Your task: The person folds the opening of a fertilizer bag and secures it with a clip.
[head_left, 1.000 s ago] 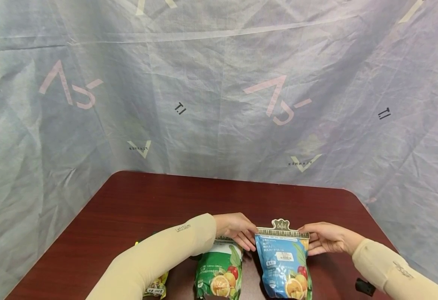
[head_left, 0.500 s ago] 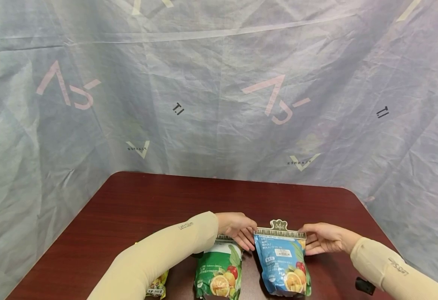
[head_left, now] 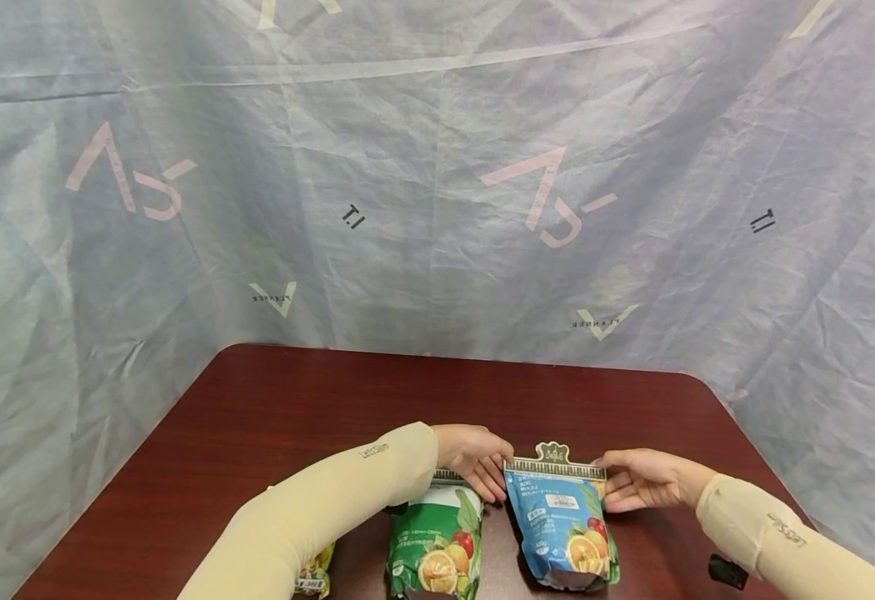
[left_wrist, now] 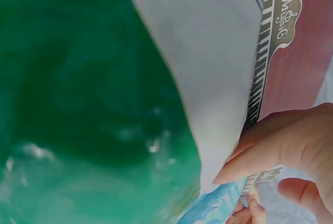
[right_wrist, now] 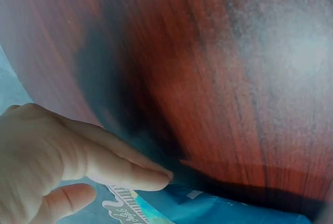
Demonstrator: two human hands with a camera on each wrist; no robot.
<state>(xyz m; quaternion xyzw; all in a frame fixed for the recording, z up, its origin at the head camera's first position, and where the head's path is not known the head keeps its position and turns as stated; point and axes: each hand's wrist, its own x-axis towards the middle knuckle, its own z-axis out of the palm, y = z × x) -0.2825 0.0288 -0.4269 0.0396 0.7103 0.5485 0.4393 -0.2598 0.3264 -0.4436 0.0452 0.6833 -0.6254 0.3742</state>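
In the head view a blue pouch (head_left: 557, 525) with printed fruit has a piano-key clip (head_left: 557, 468) along its top edge. My left hand (head_left: 477, 457) touches the clip's left end, its fingers stretched along the pouch's side. At the opposite end my right hand (head_left: 651, 477) touches the clip and pouch edge with nearly straight fingers. The right wrist view shows a fingertip against the blue pouch (right_wrist: 218, 208) and the thumb apart. Left of it lies a green pouch (head_left: 435, 542), also clipped; the left wrist view shows its clip (left_wrist: 260, 57) close to my left hand (left_wrist: 302, 151).
A yellow packet (head_left: 316, 575) lies at far left, mostly hidden behind my left sleeve (head_left: 332, 492). The dark red table (head_left: 407, 392) ends at a hanging grey cloth (head_left: 437, 208). A small black object (head_left: 727, 572) shows beside my right sleeve.
The blue pouch has shifted slightly left and turned a little, with my right hand moving left alongside. My left hand and the green pouch stay almost where they were.
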